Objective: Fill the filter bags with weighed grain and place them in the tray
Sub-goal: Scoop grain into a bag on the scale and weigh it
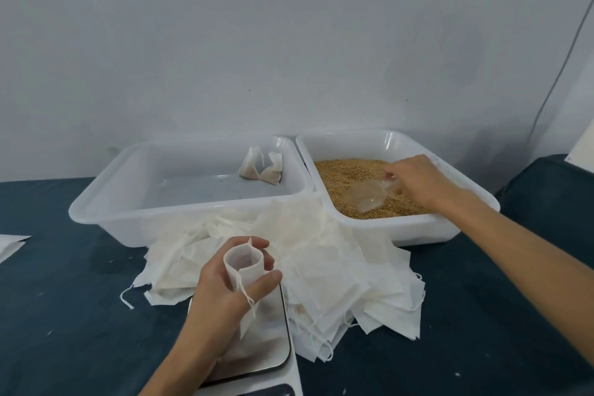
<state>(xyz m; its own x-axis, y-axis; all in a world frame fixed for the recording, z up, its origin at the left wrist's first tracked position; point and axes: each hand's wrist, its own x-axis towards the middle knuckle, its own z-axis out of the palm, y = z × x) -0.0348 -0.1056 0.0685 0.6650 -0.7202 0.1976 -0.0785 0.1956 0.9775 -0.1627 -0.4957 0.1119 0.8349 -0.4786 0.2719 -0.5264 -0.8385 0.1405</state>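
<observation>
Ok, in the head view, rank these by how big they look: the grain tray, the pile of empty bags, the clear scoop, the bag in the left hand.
1-2. Grain tray and pile of empty bags: alike, and the pile is nearer, so unranked.
3-4. Clear scoop and the bag held by the left hand: also close; unranked.

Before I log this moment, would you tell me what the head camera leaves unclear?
- Scale display: cut off by the bottom edge, so no weight reads.
- Held filter bag: the left hand covers its lower part; contents unclear.
- Clear scoop held by the right hand: see-through against the grain, so its load is unclear.
- Filled bags in the tray: bunched, count uncertain.
</observation>
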